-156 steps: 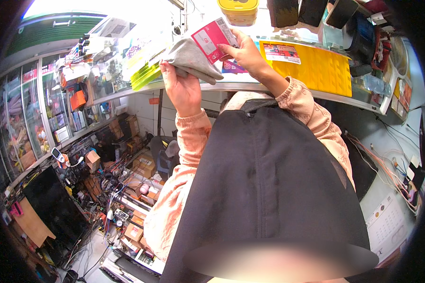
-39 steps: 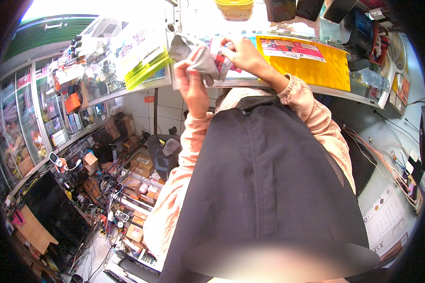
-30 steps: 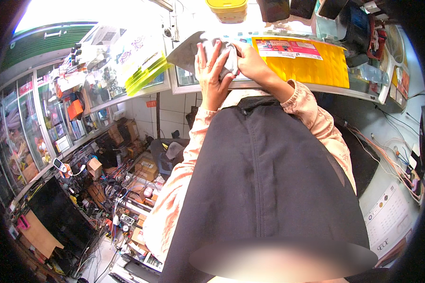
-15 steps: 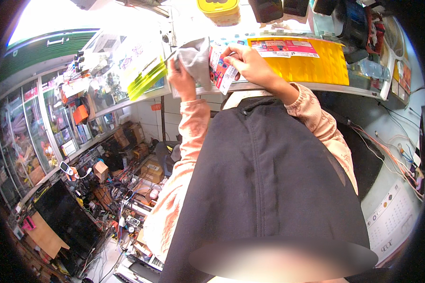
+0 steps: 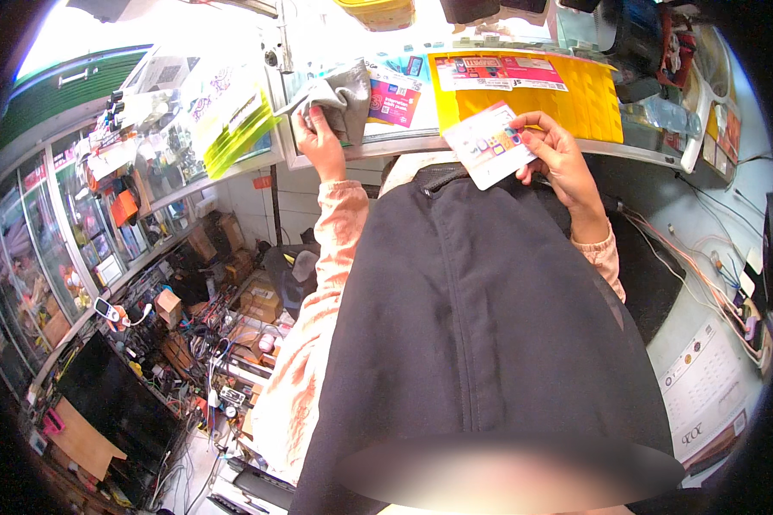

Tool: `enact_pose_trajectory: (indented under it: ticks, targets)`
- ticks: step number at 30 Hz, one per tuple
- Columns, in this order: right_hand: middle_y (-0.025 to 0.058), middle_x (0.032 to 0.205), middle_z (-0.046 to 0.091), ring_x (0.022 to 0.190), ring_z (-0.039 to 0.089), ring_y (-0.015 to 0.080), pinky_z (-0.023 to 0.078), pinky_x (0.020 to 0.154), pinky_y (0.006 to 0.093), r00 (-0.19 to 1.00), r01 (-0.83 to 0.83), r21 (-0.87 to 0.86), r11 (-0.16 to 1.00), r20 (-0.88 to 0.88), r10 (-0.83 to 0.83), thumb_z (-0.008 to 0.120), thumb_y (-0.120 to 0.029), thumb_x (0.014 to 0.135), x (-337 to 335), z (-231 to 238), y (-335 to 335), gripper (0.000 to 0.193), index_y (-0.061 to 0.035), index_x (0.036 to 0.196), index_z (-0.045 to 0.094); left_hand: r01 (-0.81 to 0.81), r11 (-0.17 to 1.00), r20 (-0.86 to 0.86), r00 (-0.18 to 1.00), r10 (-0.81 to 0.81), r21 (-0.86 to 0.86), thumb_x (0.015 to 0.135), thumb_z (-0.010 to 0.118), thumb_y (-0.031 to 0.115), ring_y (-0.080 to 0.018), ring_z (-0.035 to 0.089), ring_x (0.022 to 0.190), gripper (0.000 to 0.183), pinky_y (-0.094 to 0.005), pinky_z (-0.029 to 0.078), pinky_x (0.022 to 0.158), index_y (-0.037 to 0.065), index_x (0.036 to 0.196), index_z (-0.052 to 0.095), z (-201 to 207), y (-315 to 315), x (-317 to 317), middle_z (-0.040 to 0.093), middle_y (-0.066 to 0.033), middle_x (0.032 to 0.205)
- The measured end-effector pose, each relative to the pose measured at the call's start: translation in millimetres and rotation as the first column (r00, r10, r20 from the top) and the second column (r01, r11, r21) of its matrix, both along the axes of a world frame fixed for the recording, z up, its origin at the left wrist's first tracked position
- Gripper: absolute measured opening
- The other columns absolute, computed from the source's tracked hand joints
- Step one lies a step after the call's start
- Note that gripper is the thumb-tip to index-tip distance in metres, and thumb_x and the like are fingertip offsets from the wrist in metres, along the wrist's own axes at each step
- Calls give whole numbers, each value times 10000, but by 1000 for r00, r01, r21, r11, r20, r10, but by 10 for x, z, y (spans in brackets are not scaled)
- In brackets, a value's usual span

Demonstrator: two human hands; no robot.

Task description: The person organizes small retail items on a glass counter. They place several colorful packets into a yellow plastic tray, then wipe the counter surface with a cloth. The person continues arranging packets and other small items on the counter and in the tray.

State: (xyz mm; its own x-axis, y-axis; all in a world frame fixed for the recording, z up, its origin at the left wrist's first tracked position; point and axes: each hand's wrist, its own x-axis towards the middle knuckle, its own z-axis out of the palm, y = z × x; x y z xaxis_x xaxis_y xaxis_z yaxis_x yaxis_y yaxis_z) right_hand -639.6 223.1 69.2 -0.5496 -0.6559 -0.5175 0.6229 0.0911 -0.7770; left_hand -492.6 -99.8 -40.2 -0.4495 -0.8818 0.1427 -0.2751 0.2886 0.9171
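My left hand (image 5: 319,142) is closed on a crumpled grey cloth (image 5: 345,96) that rests at the edge of the glass counter (image 5: 386,137). Between the thumb and fingers of my right hand (image 5: 560,159) is a thin printed card (image 5: 489,144), white with coloured pictures. It is held tilted in front of the counter's edge, above my dark clothing. Beside the cloth, a pink printed card (image 5: 393,101) lies on the counter. To its right is a yellow ridged sheet (image 5: 588,107), with a red and white printed strip (image 5: 498,73) along its upper part.
Bright yellow-green packets (image 5: 236,137) lie left of the cloth. A yellow container (image 5: 378,13) stands at the back. Loose cables (image 5: 683,266) hang at the right. Tangled wires, boxes and parts (image 5: 206,360) crowd the floor at the lower left.
My right hand has moved right and nearer to me, carrying the card off the counter. The pink card beside the cloth now shows more fully. My left hand still grips the cloth.
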Motion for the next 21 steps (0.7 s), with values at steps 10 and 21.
enact_pose_trajectory:
  ticks: [10,21]
  targets:
    - [56,854,639,645,644,116,542,585,228,986,169,-56,984,1,-169,544,-169,984,34,-295,-173,197,-25,1119,552,-98,983,-15,995,97,-156,882,667,229,-263,508,1063,445,-385,401,931,16,1245,523,53,45,-123,535,-145,1204]
    - [74,810,637,601,639,133,533,536,232,992,122,11,992,22,-122,548,-157,973,-28,-278,-63,196,-4,1095,566,638,527,304,752,-586,-561,734,774,320,-175,576,1033,351,-412,346,959,250,1069,695,383,514,-719,672,43,1022]
